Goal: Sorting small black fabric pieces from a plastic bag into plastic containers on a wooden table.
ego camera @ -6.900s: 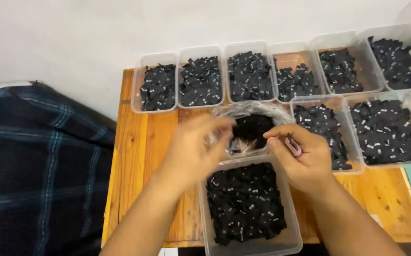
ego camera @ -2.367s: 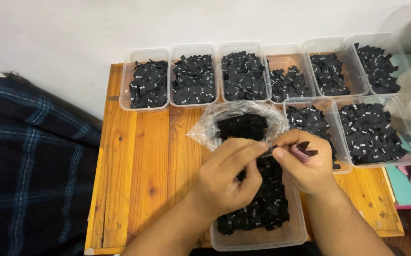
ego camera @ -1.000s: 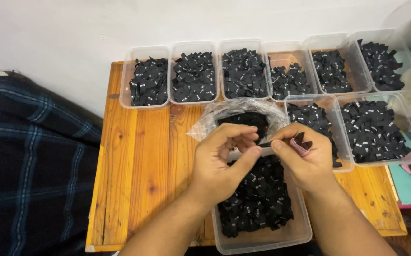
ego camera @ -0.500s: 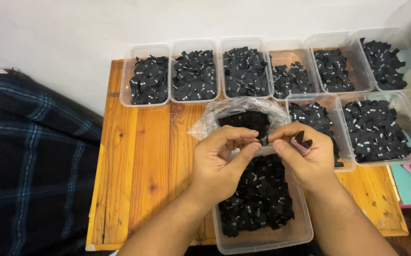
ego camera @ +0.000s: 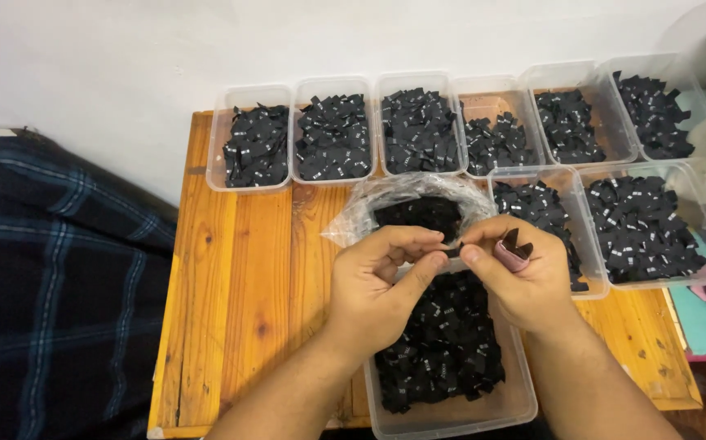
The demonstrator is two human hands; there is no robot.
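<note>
Both hands meet over the clear tub (ego camera: 516,399): left hand (ego camera: 373,281) and right hand (ego camera: 524,273) pinch one black tag (ego camera: 452,249) between fingertips, lying crosswise, equally near each

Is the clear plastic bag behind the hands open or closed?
Open. The plastic bag has its mouth spread wide, showing black pieces inside. It sits on the wooden table just beyond the left hand and right hand.
</note>
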